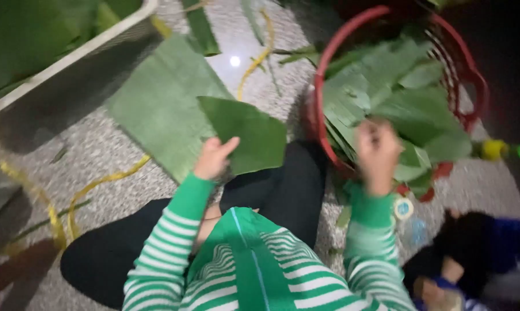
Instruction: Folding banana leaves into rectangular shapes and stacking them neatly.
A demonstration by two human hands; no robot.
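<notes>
My left hand grips the lower edge of a dark green piece of banana leaf, held above my black-trousered knee. A larger, paler leaf sheet lies on the speckled floor just behind it. My right hand is blurred with motion at the near rim of a red round basket heaped with cut green leaves; whether its fingers hold a leaf I cannot tell. Both sleeves are green with white stripes.
A white-rimmed crate with greenery stands at the top left. Yellow strips and leaf scraps lie about the floor. Another person in dark blue sits at the lower right. A small yellow and green object lies beside the basket.
</notes>
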